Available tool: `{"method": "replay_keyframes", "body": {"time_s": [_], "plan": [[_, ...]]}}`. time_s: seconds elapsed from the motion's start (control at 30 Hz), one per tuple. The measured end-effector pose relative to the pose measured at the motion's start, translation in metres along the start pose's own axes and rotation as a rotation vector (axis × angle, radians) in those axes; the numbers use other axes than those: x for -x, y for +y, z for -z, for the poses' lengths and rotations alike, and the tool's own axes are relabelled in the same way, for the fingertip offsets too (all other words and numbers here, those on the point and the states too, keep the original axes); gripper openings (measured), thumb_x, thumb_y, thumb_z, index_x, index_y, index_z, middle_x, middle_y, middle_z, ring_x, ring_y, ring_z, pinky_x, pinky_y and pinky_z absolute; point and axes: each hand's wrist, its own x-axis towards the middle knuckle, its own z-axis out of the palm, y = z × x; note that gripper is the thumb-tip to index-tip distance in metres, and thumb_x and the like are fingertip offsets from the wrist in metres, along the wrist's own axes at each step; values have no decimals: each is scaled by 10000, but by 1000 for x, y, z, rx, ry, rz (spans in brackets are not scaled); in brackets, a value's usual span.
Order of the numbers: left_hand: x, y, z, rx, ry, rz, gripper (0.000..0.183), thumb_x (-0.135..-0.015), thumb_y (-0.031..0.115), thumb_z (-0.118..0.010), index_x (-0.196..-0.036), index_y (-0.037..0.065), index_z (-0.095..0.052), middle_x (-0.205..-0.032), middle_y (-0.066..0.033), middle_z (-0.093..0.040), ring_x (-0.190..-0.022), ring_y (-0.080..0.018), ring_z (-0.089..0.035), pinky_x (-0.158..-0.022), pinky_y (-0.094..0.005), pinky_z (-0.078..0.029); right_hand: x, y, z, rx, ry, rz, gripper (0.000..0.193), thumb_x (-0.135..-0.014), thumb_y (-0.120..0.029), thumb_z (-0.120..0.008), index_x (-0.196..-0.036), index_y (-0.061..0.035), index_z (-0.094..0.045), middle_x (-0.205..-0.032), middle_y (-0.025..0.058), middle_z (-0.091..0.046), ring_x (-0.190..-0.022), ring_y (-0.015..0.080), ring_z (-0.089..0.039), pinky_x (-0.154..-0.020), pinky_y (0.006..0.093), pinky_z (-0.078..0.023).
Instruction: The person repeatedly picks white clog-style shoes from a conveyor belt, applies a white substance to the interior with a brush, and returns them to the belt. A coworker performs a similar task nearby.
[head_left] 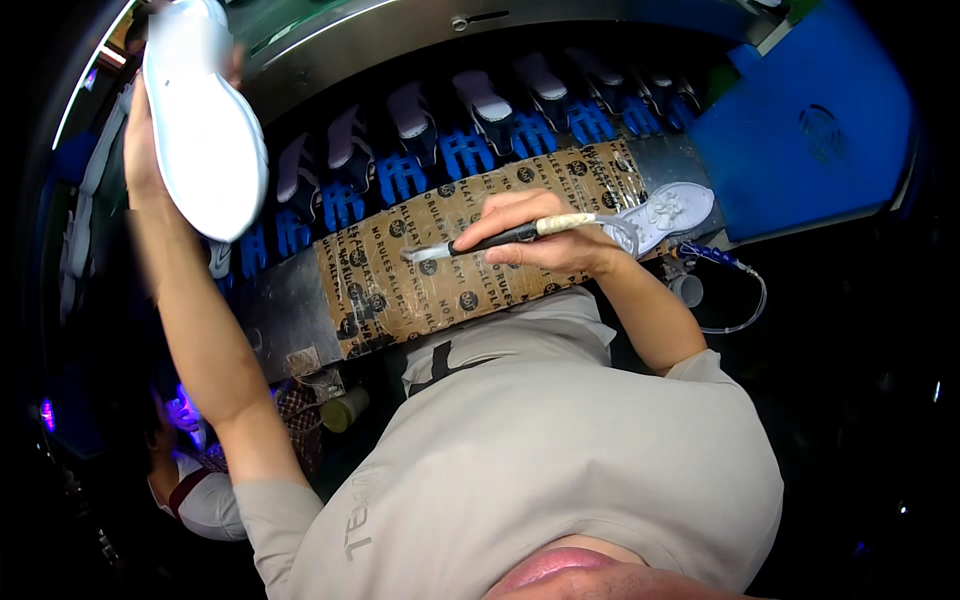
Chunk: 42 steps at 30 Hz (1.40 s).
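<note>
Above cardboard mat (420, 275), two hands, one sole (205, 120), one brush (500, 238).

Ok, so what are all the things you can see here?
white shoe sole: one, white, held up at upper left
brush tool: one, black handle with pale wrapped end, over the worktop
cardboard mat: one, brown with printed circles, on the worktop
white shoe: one, white, lying right of the mat
shoes on blue holders: a row, count unclear, dark with pale soles, behind the mat
blue bin: one, upper right
thin tube: one, clear, right of the worktop
left hand: grips the sole
right hand: grips the brush tool
</note>
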Motion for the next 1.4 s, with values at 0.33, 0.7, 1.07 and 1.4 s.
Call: {"method": "replay_keyframes", "body": {"time_s": [0.33,0.7,1.07,1.4], "plan": [[-94,6,90,-1820,580,-110,550,-987,269,-459,-1444,-35,-501,-1297,-344,-613,-1246,-464,-582,-1087,-486,-439,10,27,-10,12,-42,-178,286,-837,-61,-770,-1123,-45,-780,-912,93,-727,-799,200,-643,-717,327,-527],[-189,52,200,-1959,778,86,694,-944,312,-553,-1576,103,-359,-1342,-369,-577,-1269,-481,-568,-1082,-504,-453,-4,71,-4,-22,-10,-274,304,-812,-36,-759,-1115,-40,-781,-917,96,-732,-827,194,-672,-731,307,-534],[-161,95,379,-2111,839,85,842,-885,526,-704,-1404,-104,-495,-1342,-318,-610,-1259,-434,-594,-1082,-446,-458,9,95,-7,-115,-27,-434,296,-817,-45,-759,-1112,-21,-766,-855,92,-656,-774,203,-604,-712,308,-479],[-8,53,173,-1175,974,-268,660,-938,401,-688,-1353,-85,-525,-1243,-242,-665,-1132,-397,-668,-1025,-496,-510,7,82,-11,-12,25,-355,318,-873,-89,-741,-1188,-43,-749,-916,91,-663,-789,184,-629,-719,292,-495]]}}
